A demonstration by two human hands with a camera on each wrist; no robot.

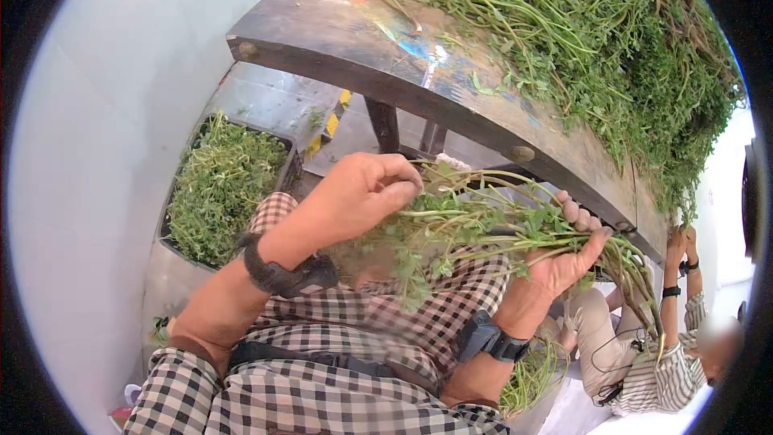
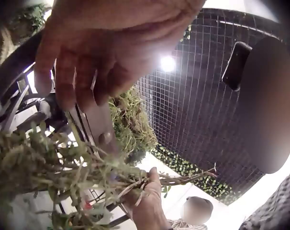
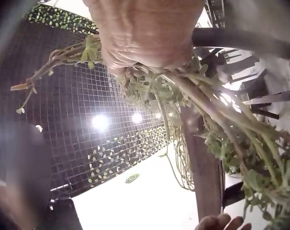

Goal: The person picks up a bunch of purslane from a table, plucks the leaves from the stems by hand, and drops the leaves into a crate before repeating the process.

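Note:
A bunch of green herb stems (image 1: 483,221) lies crosswise over my lap, just below the table's edge. My right hand (image 1: 573,251) grips its stem end from beneath, thumb over the stalks; the right wrist view shows that hand (image 3: 145,33) closed round the stems (image 3: 202,96). My left hand (image 1: 377,184) sits at the leafy end, fingers curled and pinching among the sprigs. In the left wrist view the left hand (image 2: 94,52) hangs its curled fingers into the leaves (image 2: 63,163), with the right hand (image 2: 146,201) further along the same bunch.
A dark wooden table (image 1: 378,64) carries a large heap of the same greens (image 1: 580,40). On the floor to the left stands a black crate (image 1: 288,173) full of greens. Another person (image 1: 660,354) sits at the right. A pale wall is at the left.

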